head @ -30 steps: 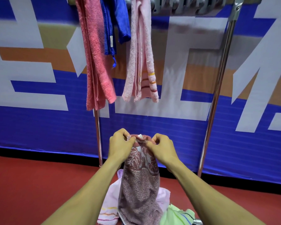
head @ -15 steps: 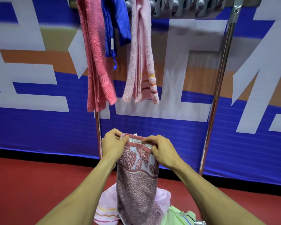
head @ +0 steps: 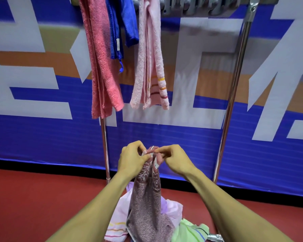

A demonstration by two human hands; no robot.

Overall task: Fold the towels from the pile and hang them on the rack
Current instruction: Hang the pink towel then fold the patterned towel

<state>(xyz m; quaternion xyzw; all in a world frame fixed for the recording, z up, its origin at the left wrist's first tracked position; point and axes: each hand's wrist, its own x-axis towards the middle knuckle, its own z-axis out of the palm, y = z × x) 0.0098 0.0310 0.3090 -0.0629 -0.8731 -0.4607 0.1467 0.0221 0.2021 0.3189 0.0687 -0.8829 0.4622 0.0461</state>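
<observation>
While both hands meet at lower centre of the frame, a mauve towel (head: 147,203) hangs from them, bunched narrow at its top edge and widening toward the floor. Left hand (head: 131,160) has fingers curled round the towel's upper left corner; right hand (head: 175,158) pinches the upper right corner between thumb and fingertips. The two grips nearly touch. The towel's lower end rests on the pile (head: 166,220) at bottom centre, where a pale lilac towel (head: 118,219) and a green towel (head: 187,231) lie on the red floor (head: 33,198). Rack (head: 233,95) stands behind, its uprights running up either side of the hands. On its top bar, upper centre, hang a coral towel (head: 100,63), a blue towel (head: 124,23) and a pink striped towel (head: 150,63), side by side. A blue banner (head: 42,137) fills the background.
</observation>
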